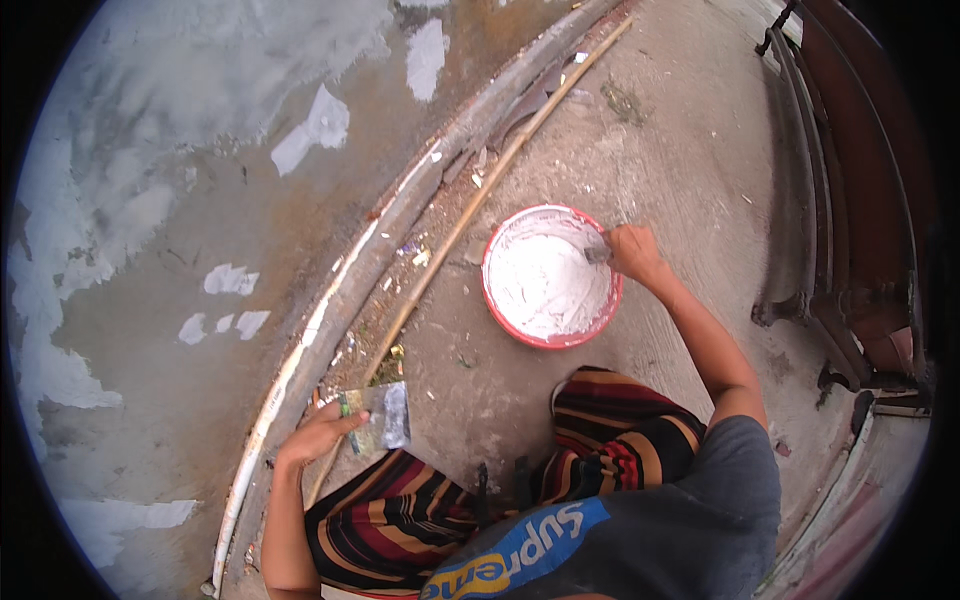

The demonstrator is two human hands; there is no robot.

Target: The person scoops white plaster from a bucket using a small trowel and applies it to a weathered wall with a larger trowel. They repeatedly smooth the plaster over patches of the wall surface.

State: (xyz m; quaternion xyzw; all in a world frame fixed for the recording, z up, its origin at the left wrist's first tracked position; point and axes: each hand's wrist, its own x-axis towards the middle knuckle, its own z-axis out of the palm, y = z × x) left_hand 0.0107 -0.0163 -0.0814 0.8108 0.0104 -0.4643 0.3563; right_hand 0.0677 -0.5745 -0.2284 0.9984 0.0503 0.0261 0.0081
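A red-rimmed bucket (490,300) stands on the ground in front of me, with thick white putty (553,285) inside and smeared up its walls. At its right rim, my right hand (636,252) is closed round a grey tool that looks like a putty knife (598,254). Its lower end is hard to make out against the putty. Over at the lower left, my left hand (325,432) pinches a thin rectangular plate (393,416) by its left edge, thumb on top. The plate's right part carries a whitish-grey smear. It is held well apart from the bucket.
On the left rises a grey plastered wall (150,330) with white patches and a ledge (330,310) along its foot. A long wooden pole (470,210) lies beside it, among debris. To the right stands a dark brown bench-like piece (850,190).
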